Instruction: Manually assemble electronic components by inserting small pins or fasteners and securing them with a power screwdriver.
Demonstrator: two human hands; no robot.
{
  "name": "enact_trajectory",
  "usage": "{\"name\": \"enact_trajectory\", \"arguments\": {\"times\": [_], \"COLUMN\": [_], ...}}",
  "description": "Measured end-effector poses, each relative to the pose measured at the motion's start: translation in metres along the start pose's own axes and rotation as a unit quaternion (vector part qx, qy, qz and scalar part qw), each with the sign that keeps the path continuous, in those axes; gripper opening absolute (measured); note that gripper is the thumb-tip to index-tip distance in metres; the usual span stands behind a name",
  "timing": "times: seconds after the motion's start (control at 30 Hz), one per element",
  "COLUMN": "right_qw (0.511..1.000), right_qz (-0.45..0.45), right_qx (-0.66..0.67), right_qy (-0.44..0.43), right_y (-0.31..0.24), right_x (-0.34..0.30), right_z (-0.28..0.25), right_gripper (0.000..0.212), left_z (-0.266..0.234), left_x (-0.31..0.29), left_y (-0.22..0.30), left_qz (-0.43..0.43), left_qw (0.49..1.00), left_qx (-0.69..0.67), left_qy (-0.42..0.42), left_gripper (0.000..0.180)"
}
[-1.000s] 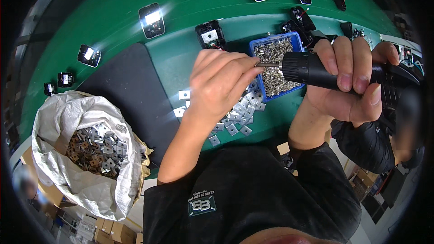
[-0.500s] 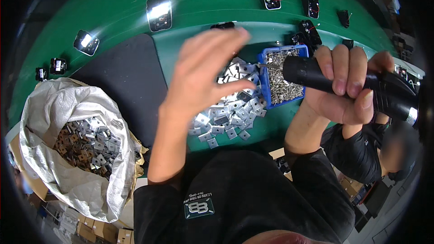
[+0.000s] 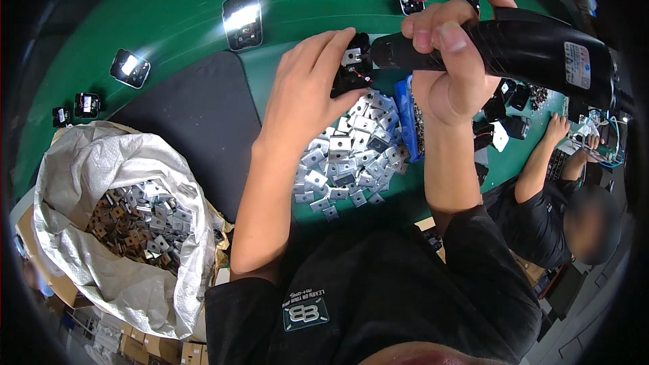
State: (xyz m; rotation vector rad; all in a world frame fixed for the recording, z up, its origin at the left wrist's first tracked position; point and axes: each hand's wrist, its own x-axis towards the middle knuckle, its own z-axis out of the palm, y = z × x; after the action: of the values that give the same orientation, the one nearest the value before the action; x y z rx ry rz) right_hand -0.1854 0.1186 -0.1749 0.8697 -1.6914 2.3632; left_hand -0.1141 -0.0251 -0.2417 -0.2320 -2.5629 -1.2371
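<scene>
Sack (image 3: 64,230), white, woven and heavily creased, gaped at the near left, holding small square metal plates (image 3: 152,223) with holes through them. More such plates lay in a shiny, jumbled pile (image 3: 341,162) on the smooth green worktop (image 3: 405,196). The pile spread between a matte black mat (image 3: 193,122) with a rounded corner and a blue plastic bin (image 3: 407,122) of small metal parts, largely covered by the right hand (image 3: 449,81).

At the pile's far edge sat the case (image 3: 346,81), a black plastic shell with a silvery plate (image 3: 351,56) inside and a thin red wire. Its long axis ran away from the person. The left hand (image 3: 297,84) held it from the left, thumb by the near end, fingers by the far end.

The right hand's fingers were wrapped around the driver (image 3: 541,47), a thick, rounded black tool with a pale label. Its long axis lay nearly crosswise, the nose pointing left at the case; whether its tip touched could not be told.

Farther off, two lit cases (image 3: 242,23) with rounded corners glared white.
</scene>
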Motion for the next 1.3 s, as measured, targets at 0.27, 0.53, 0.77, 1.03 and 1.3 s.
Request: {"name": "enact_trajectory", "arguments": {"times": [0.27, 0.53, 0.77, 1.03, 1.3], "right_qw": [0.999, 0.997, 0.998, 0.999, 0.997], "right_qz": [0.007, -0.008, -0.003, -0.036, 0.025], "right_qx": [-0.013, 0.019, 0.017, 0.009, -0.058], "right_qy": [0.04, 0.068, 0.059, 0.025, 0.052], "right_y": [0.007, 0.013, 0.015, 0.017, 0.002], "right_x": [0.0, -0.001, -0.001, -0.005, -0.004], "right_z": [0.003, -0.001, -0.005, 0.01, 0.024], "right_gripper": [0.054, 0.053, 0.051, 0.044, 0.047], "left_z": [0.003, 0.001, 0.003, 0.003, 0.003], "left_x": [-0.001, 0.001, 0.002, 0.004, 0.004], "left_y": [0.0, 0.002, 0.002, 0.001, 0.009], "left_qz": [-0.008, -0.011, -0.02, -0.02, -0.033], "left_qw": [0.999, 0.999, 0.999, 0.999, 0.996], "left_qx": [-0.032, -0.036, -0.049, -0.047, -0.083], "left_qy": [0.02, 0.013, 0.011, 0.019, 0.006], "left_gripper": [0.07, 0.071, 0.071, 0.069, 0.066]}}
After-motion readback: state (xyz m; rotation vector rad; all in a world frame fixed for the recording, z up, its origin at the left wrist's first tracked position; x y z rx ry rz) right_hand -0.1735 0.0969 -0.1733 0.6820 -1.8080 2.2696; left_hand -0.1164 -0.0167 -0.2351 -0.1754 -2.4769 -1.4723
